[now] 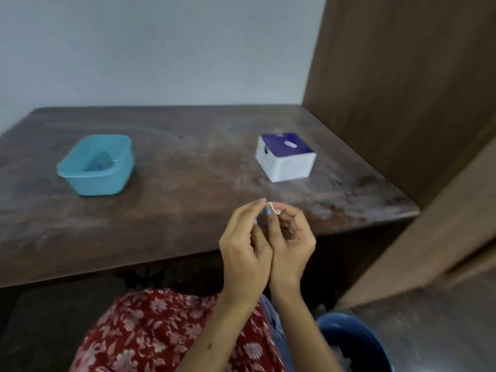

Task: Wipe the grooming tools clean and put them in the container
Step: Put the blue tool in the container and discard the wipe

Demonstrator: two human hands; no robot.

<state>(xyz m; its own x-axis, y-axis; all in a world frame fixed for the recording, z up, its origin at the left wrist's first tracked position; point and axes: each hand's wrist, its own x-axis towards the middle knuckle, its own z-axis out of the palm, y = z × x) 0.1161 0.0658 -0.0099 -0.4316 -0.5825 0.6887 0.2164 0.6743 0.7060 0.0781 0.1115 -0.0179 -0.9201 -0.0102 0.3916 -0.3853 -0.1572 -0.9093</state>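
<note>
Both my hands meet above the table's front edge. My left hand (245,245) has its fingers curled and pinches a small blue tool (267,211), only a bit of which shows. My right hand (291,237) pinches a small white wipe (274,208) against the tool's tip. A light blue plastic container (77,171) stands on the left of the table with something blue and blurred inside. A white box with a purple top (285,157) sits on the right of the table, beyond my hands.
The dark wooden table (188,170) stands against a pale wall. A tall wooden panel (402,89) closes off the right side. A dark blue bin (354,342) stands on the floor at the lower right, beside my lap in red flowered cloth.
</note>
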